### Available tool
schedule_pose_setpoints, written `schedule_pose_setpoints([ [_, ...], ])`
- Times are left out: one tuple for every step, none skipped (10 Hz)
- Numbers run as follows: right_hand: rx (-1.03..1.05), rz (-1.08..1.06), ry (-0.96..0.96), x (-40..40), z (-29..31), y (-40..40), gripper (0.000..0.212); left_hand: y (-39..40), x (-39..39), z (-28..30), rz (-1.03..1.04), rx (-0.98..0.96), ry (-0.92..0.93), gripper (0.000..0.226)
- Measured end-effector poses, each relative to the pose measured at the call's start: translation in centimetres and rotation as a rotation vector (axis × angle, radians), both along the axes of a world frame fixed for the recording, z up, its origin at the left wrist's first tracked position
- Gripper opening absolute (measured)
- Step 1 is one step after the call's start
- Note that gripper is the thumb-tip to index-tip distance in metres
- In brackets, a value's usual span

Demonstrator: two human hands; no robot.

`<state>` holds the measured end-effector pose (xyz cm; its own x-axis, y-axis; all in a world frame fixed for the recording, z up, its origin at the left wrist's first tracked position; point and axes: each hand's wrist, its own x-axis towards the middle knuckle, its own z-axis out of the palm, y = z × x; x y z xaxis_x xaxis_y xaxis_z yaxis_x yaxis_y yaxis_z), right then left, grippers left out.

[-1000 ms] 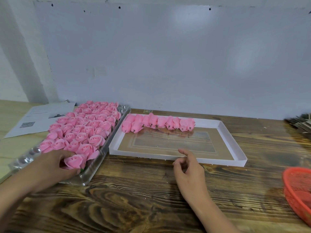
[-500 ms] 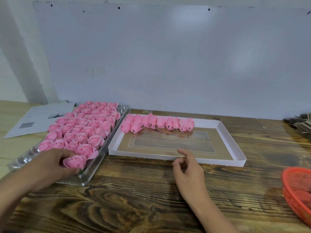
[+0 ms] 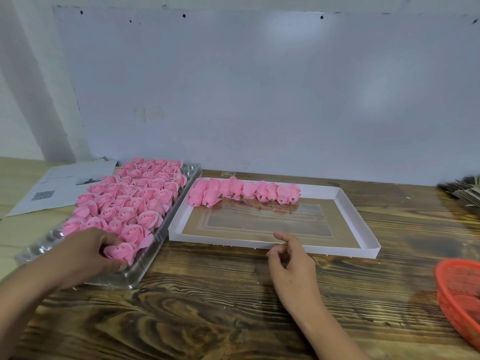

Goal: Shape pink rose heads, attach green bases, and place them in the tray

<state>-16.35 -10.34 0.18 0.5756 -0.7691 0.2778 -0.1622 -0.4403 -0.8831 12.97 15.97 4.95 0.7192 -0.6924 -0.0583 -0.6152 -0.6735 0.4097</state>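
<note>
Wooden table (image 3: 207,320) under everything. On it, white tray (image 3: 358,216) as the landmark, mostly bare inside, meant for finished flowers. Left of the white tray and just beside it, clear plastic tray (image 3: 145,266) packed with pink rose heads (image 3: 135,196), likely the stock to work from. Along the far wall of the white tray, a row of done roses (image 3: 244,192) lying on their sides, dark bases toward the near edge, probably laid so to fill the tray row by row. Far left of the white tray, beyond the plastic one, printed paper (image 3: 62,185). Right of the white tray, at the picture's edge, red basket (image 3: 459,292), contents not clear; perhaps the green bases. Left of the white tray, at the plastic tray's near corner, left hand (image 3: 85,253) curled round one rose (image 3: 122,252), grasping it, seemingly to lift it out. Just in front of the white tray's near wall, right hand (image 3: 293,263) resting on the table, fingers loosely bent, holding nothing, seemingly waiting to take the flower.
</note>
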Motion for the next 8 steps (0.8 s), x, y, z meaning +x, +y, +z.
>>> schedule_pose_setpoints([
  [0.001, -0.002, -0.013, 0.0, 0.0, 0.0, 0.033, 0.0, 0.5, -0.1, 0.001, -0.015, 0.027, 0.019],
  [0.000, 0.004, -0.018, 0.0, 0.1, 0.0, 0.033, -0.1, 0.3, 0.2, 0.008, 0.010, 0.014, 0.026],
  [0.006, 0.002, -0.033, 0.0, 0.2, 0.1, 0.032, -0.2, -0.1, 0.4, 0.009, 0.040, -0.024, 0.032],
  [0.019, 0.001, -0.022, -0.1, 0.2, 0.2, 0.030, 0.1, -0.6, 0.3, 0.052, 0.055, -0.048, 0.053],
  [0.026, 0.006, -0.024, -0.1, 0.1, 0.2, 0.028, 1.0, -1.4, 0.5, 0.059, -0.024, -0.018, 0.069],
  [0.040, 0.007, -0.028, -0.1, 0.2, 0.1, 0.029, 1.5, -2.2, 0.9, 0.085, -0.052, -0.085, 0.069],
  [0.089, 0.012, -0.086, -0.5, 1.1, 0.0, 0.029, 1.7, -3.9, 1.4, 0.145, -0.204, -0.350, 0.053],
  [0.174, 0.021, -0.182, -1.4, 3.5, -0.5, 0.027, 0.2, -7.5, 1.2, 0.099, -0.508, -0.437, 0.014],
])
